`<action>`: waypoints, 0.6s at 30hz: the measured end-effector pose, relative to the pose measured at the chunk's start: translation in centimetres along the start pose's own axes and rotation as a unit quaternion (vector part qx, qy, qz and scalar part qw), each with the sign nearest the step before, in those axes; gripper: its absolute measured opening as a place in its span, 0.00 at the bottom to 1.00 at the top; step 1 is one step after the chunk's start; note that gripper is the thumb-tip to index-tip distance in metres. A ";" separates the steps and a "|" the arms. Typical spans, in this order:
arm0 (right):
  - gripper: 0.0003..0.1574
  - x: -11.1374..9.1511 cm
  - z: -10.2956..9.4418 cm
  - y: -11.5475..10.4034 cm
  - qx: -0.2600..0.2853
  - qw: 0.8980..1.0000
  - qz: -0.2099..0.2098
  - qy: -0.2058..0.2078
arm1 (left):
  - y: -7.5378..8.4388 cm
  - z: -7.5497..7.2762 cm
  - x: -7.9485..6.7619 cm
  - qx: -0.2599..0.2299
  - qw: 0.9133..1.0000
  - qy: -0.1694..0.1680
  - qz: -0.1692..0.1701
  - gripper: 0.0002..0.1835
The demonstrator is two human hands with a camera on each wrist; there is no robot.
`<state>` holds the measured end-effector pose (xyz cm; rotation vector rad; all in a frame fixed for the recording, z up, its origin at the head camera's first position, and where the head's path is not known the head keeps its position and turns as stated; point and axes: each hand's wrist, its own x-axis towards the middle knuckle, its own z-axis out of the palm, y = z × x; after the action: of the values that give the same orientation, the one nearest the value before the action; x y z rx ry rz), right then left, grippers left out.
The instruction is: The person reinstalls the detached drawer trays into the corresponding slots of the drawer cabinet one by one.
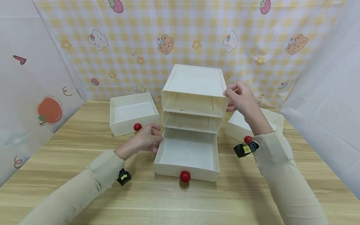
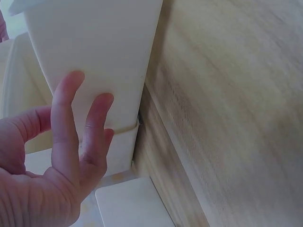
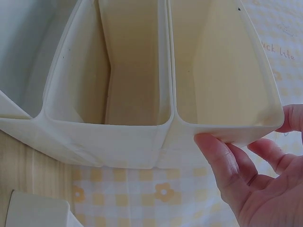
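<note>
A white three-tier drawer cabinet (image 1: 197, 79) stands in the middle of the wooden table, its upper two slots without drawers. From the bottom slot a drawer (image 1: 188, 167) with a red round knob (image 1: 185, 177) sticks out, nothing inside it. My right hand (image 1: 242, 98) grips the cabinet's upper right front corner; in the right wrist view its thumb and fingers (image 3: 218, 153) lie around that corner. My left hand (image 1: 144, 139) is beside the bottom drawer's left wall, and in the left wrist view its fairly straight fingertips (image 2: 103, 99) rest at the white side wall.
A removed drawer (image 1: 135, 120) with a red knob sits on the table left of the cabinet. Another drawer (image 1: 237, 132) sits to the right, partly hidden behind my right forearm. A checked cloth (image 1: 197, 31) hangs behind, with white cloth on both sides.
</note>
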<state>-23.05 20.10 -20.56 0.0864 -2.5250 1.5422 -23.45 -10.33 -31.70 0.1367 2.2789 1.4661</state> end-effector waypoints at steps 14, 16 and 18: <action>0.09 0.1 0.1 0.1 -0.006 1.000 0.002 0.008 | 0.3 0.3 0.1 -0.004 1.000 -0.006 0.026 0.23; 0.09 0.1 0.1 0.0 -0.007 1.000 0.003 0.007 | 0.3 0.3 0.2 0.001 1.000 -0.006 0.028 0.23; 0.08 0.0 0.1 0.0 -0.005 1.000 0.004 0.006 | 0.3 0.3 0.2 0.006 1.000 -0.003 0.027 0.22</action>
<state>-23.08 20.02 -20.56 0.0664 -2.5265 1.5278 -23.57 -9.89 -31.61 0.2074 2.2973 1.4772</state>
